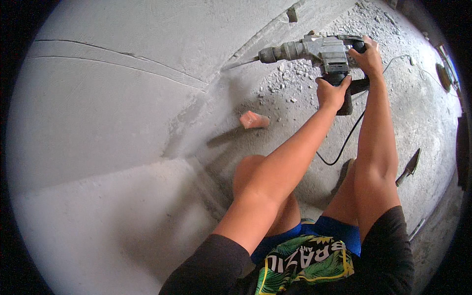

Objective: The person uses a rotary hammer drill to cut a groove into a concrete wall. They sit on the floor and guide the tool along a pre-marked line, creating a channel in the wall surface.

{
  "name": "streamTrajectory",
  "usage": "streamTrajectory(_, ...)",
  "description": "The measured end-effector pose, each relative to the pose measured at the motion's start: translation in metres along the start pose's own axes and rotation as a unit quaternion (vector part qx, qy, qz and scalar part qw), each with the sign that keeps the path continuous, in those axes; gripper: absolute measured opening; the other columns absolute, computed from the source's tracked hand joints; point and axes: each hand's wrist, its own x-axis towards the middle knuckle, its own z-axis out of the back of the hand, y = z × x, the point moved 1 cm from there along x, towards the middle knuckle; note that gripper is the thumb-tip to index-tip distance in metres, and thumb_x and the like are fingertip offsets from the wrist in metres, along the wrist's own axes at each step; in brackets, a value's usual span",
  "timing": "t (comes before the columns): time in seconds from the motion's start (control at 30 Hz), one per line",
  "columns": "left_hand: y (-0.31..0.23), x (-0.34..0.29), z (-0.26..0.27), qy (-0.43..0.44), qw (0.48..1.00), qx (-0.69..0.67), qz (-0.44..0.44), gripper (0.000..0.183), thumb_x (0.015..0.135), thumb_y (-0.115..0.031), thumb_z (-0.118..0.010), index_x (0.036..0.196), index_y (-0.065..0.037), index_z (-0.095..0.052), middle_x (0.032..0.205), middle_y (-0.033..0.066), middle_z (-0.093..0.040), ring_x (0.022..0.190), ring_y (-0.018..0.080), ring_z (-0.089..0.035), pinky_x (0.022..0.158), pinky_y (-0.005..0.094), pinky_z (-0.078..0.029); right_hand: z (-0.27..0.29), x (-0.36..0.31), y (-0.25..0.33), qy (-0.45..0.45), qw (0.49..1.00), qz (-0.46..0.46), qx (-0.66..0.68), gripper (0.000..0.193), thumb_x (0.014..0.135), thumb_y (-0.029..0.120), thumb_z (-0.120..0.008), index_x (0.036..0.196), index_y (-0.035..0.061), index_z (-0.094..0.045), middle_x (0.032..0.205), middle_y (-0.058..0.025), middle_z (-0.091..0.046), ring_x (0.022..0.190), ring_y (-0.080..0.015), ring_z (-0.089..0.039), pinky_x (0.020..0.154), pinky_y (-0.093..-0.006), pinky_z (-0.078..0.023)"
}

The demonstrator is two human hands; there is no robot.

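Observation:
A grey, dusty rotary hammer drill (334, 55) lies sideways in both my hands, its bit (242, 63) pointing left. The bit's tip is at the foot of the grey wall (123, 98), by the end of two cut lines; whether it touches cannot be made out. My left hand (334, 92) is closed round the lower part of the drill's body. Further right, my right hand (368, 55) is wrapped round the black rear handle. Part of each hand's fingers is hidden behind the tool.
Broken rubble (295, 78) covers the floor under and beyond the drill. An orange-red pipe stub (254, 120) stands near the wall. A black cord (339, 157) hangs from the drill to the floor. A pointed trowel (409, 168) lies right of my right arm.

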Motion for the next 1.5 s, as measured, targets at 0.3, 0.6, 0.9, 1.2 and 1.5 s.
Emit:
streamTrajectory(0.3, 0.030, 0.017, -0.025, 0.007, 1.000, -0.004, 0.003, 0.096, 0.070, -0.057, -0.084, 0.119, 0.015, -0.045, 0.113, 0.0313, -0.064, 0.106, 0.0420, -0.065, 0.093, 0.0435, -0.050, -0.041, -0.004, -0.026, 0.065, 0.996, -0.020, 0.065, 0.053, 0.081, 0.044, -0.074, 0.105, -0.0030, -0.069, 0.094, -0.0261, -0.072, 0.089, -0.0389, -0.070, 0.080, -0.0446, -0.053)
streamTrajectory(0.6, -0.002, 0.003, -0.034, -0.005, 1.000, -0.022, -0.012, 0.089, 0.072, -0.053, -0.085, 0.118, 0.014, -0.047, 0.114, 0.0298, -0.064, 0.107, 0.0398, -0.065, 0.093, 0.0410, -0.050, 0.006, 0.013, -0.012, 0.104, 0.991, -0.031, 0.077, 0.053, 0.082, 0.042, -0.073, 0.113, -0.0007, -0.067, 0.098, -0.0255, -0.072, 0.094, -0.0413, -0.069, 0.086, -0.0473, -0.053)
streamTrajectory(0.9, -0.007, -0.012, 0.021, 0.010, 0.999, 0.050, 0.001, 0.091, 0.071, -0.060, -0.083, 0.114, 0.014, -0.051, 0.111, 0.0290, -0.066, 0.104, 0.0392, -0.067, 0.090, 0.0423, -0.051, 0.023, 0.005, 0.036, 0.125, 0.989, -0.054, 0.059, 0.058, 0.076, 0.049, -0.076, 0.105, 0.0004, -0.071, 0.102, -0.0247, -0.071, 0.099, -0.0397, -0.069, 0.087, -0.0472, -0.054)
streamTrajectory(1.2, 0.005, -0.084, 0.066, -0.004, 0.998, 0.060, -0.023, 0.060, 0.075, -0.045, -0.083, 0.100, 0.007, -0.068, 0.095, 0.0231, -0.072, 0.086, 0.0328, -0.072, 0.078, 0.0409, -0.055, 0.103, -0.084, 0.074, 0.109, 0.988, -0.085, 0.066, 0.059, 0.074, 0.048, -0.078, 0.110, 0.0011, -0.071, 0.100, -0.0217, -0.073, 0.097, -0.0368, -0.071, 0.086, -0.0459, -0.054)
streamTrajectory(1.5, -0.014, -0.176, 0.127, 0.072, 0.995, 0.058, -0.027, 0.056, 0.075, -0.043, -0.084, 0.100, 0.005, -0.071, 0.099, 0.0209, -0.073, 0.088, 0.0309, -0.072, 0.079, 0.0409, -0.056, 0.186, -0.158, 0.104, 0.080, 0.986, -0.140, 0.049, 0.064, 0.072, 0.051, -0.078, 0.119, 0.0096, -0.068, 0.108, -0.0221, -0.071, 0.102, -0.0384, -0.069, 0.088, -0.0463, -0.054)
